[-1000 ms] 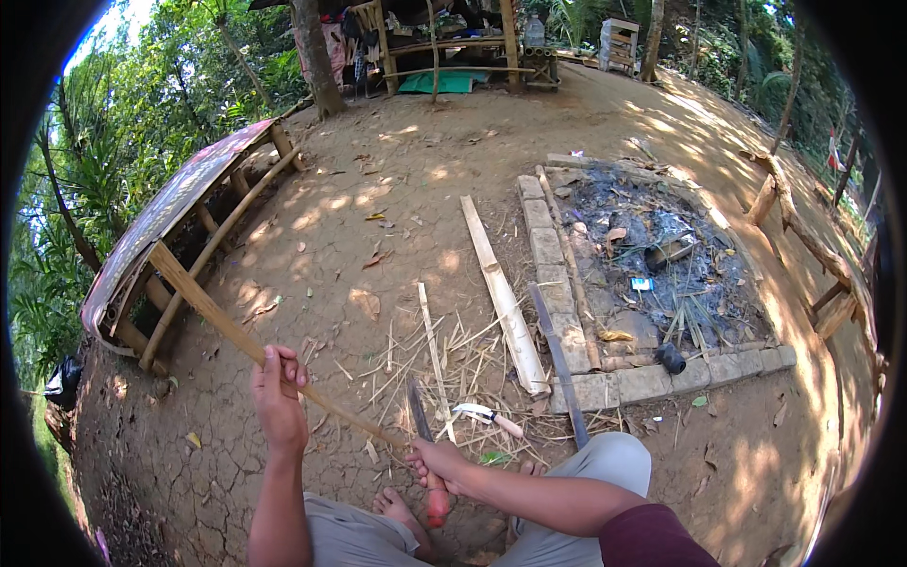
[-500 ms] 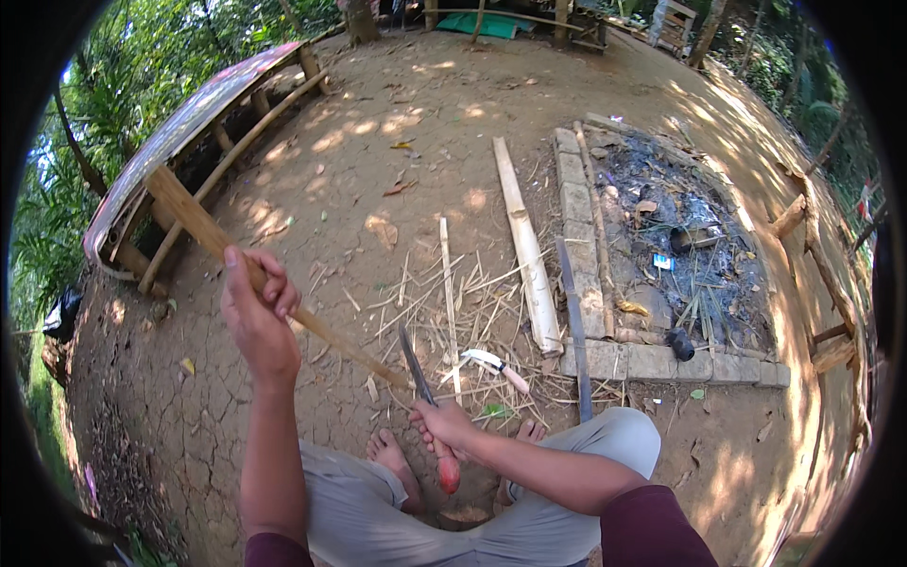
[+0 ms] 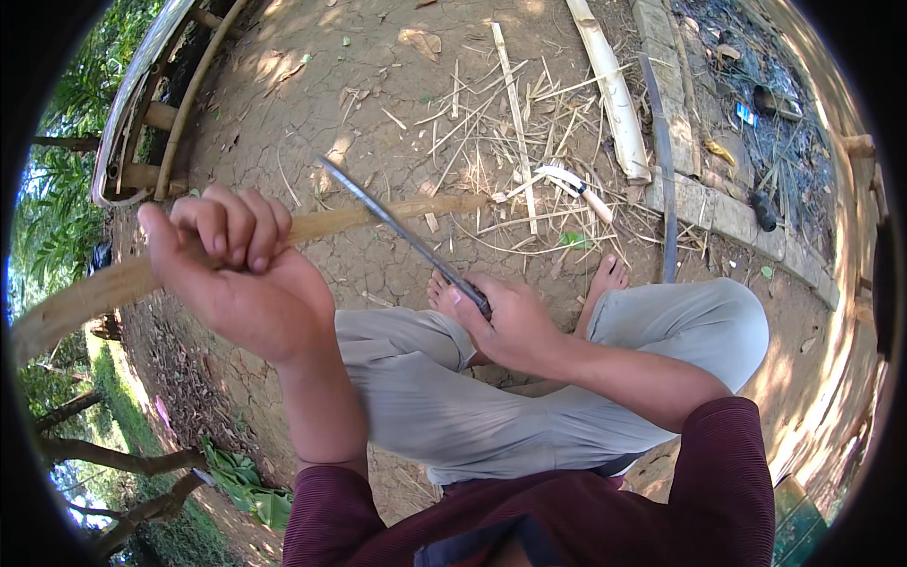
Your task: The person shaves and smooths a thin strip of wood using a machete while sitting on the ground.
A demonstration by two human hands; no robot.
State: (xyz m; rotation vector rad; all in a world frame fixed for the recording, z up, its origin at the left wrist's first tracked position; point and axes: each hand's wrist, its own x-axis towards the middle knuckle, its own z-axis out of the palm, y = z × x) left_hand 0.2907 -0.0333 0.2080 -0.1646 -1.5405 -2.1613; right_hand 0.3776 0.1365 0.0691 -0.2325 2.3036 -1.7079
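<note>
A long flat wooden stick (image 3: pixel 368 218) slants across the left side, its thin end near the ground by the shavings. My left hand (image 3: pixel 255 274) is raised at the stick's wide part, palm turned up and fingers curled; the hand covers the place where it grips. My right hand (image 3: pixel 515 326) is closed around a long knife, whose dark narrow blade (image 3: pixel 402 230) points up and left, crossing in front of the stick. The knife's handle is hidden by my fist and leg. Beyond my feet, a small curved knife (image 3: pixel 578 189) with a pale handle lies on the shavings.
Thin shavings and a split strip (image 3: pixel 516 128) litter the ground ahead. A pale bamboo length (image 3: pixel 612 90) and a long dark blade (image 3: pixel 658 161) lie to the right, beside a brick-edged fire pit (image 3: pixel 718 205). A low bamboo bench (image 3: pixel 156 113) stands at the left.
My view has tilted down. The left hand has turned palm up with its fingers looser, and the stick now lies flatter. The knife has swung to point left across the stick.
</note>
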